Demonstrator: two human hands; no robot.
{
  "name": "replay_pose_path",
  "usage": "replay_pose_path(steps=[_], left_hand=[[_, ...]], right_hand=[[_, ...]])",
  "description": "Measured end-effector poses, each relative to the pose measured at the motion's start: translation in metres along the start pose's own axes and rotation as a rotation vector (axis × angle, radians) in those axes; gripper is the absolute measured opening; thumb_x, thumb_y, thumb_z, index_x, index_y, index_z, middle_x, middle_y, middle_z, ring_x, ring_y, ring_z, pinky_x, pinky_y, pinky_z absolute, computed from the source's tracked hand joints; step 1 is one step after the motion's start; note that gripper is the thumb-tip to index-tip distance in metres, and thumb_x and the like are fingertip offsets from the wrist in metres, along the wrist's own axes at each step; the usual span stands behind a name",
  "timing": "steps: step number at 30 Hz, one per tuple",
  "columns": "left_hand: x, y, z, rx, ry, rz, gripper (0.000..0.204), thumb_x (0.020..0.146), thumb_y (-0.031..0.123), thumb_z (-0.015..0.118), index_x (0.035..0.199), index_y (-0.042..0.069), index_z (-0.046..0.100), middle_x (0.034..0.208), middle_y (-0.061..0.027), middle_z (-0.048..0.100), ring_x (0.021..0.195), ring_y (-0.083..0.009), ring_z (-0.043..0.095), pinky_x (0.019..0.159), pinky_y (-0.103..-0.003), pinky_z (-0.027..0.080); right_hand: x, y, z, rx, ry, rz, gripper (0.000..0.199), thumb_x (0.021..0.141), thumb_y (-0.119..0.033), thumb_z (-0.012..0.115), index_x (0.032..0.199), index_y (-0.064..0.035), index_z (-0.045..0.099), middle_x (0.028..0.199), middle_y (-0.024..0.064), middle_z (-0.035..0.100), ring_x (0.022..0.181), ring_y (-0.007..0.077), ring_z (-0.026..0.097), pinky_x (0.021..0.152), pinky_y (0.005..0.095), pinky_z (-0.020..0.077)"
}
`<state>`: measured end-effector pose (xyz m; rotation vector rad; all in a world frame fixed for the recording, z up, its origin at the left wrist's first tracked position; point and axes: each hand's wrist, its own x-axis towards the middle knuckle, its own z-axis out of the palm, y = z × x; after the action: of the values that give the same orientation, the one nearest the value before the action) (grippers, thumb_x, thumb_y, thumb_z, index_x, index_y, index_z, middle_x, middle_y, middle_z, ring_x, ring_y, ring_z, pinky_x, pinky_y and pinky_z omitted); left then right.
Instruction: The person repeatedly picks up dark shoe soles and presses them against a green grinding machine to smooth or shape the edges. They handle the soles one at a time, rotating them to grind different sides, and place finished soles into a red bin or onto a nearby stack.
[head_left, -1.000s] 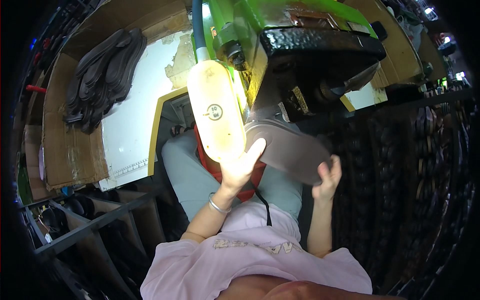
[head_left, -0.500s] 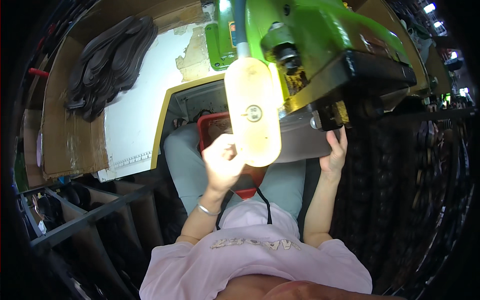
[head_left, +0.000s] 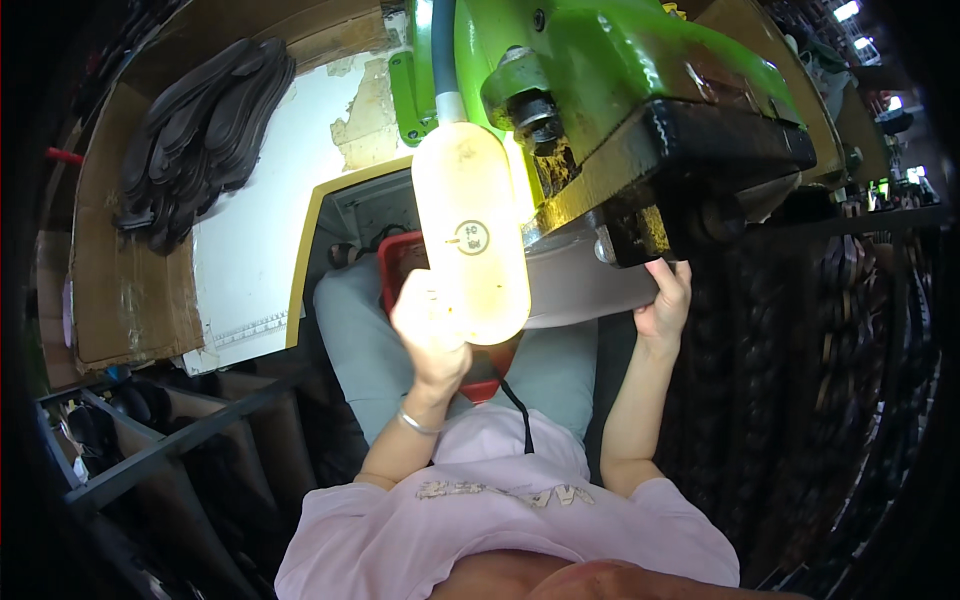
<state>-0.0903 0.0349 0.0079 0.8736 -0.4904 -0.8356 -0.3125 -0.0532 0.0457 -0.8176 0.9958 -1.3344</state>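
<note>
A grey shoe sole [head_left: 590, 290] lies flat under the black head of a green machine [head_left: 640, 120]. My right hand [head_left: 665, 305] grips the sole's right end. My left hand [head_left: 430, 335] is raised at the sole's left end, partly hidden behind a bright work lamp [head_left: 472, 235], and seems to hold that end. A red tray [head_left: 400, 265] rests on my lap below the sole.
A pile of dark soles [head_left: 200, 130] lies on cardboard at the upper left. A white panel with a yellow edge [head_left: 260, 250] stands left of my knees. Racks of dark soles [head_left: 840, 330] fill the right side; metal shelving [head_left: 150, 450] is at lower left.
The view has shifted so the machine head and lamp now sit further right. The sole has gone from tilted in front of the machine to lying flat under its head, both hands still at it.
</note>
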Motion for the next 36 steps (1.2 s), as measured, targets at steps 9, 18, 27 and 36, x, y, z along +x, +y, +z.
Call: replay_pose_path(steps=[9,18,27,36], left_hand=[[-0.013,0.053,-0.074,0.137,0.013,-0.258,0.021,0.083,-0.002,0.065,0.102,-0.003,0.056,0.096,-0.0076,0.063,0.087,-0.0116,0.058,0.083,-0.025,0.046],[-0.018,0.037,-0.042,0.484,-0.584,-0.368,0.033,0.079,-0.001,0.069,0.111,-0.005,0.06,0.102,-0.0076,0.065,0.093,-0.0138,0.061,0.084,-0.027,0.048],[0.009,-0.005,0.02,0.404,-0.318,-0.05,0.015,0.083,-0.001,0.067,0.098,-0.003,0.062,0.085,-0.0029,0.064,0.075,-0.0064,0.057,0.069,-0.019,0.047],[-0.009,-0.001,0.008,0.56,-0.297,-0.006,0.019,0.082,-0.005,0.064,0.1,-0.004,0.058,0.088,-0.005,0.063,0.075,-0.0058,0.056,0.068,-0.019,0.046]], right_hand=[[-0.018,0.026,0.057,-0.016,-0.251,-0.039,0.026,0.077,0.002,0.068,0.102,-0.0005,0.061,0.096,0.0055,0.064,0.088,0.0125,0.059,0.079,0.0245,0.0471],[-0.013,0.029,0.088,-0.25,-0.33,-0.204,0.036,0.069,0.001,0.078,0.101,-0.0004,0.06,0.093,0.0054,0.065,0.085,0.0126,0.062,0.076,0.0263,0.0511],[-0.14,0.065,0.016,-0.452,-0.337,0.269,0.049,0.076,-0.02,0.076,0.113,0.0076,0.058,0.109,0.015,0.063,0.103,0.0211,0.058,0.092,0.0335,0.0439],[-0.086,-0.002,-0.055,-0.148,0.097,-0.014,0.033,0.082,-0.005,0.064,0.111,0.0021,0.05,0.09,0.0104,0.062,0.062,0.0132,0.061,0.038,0.0234,0.0454]])
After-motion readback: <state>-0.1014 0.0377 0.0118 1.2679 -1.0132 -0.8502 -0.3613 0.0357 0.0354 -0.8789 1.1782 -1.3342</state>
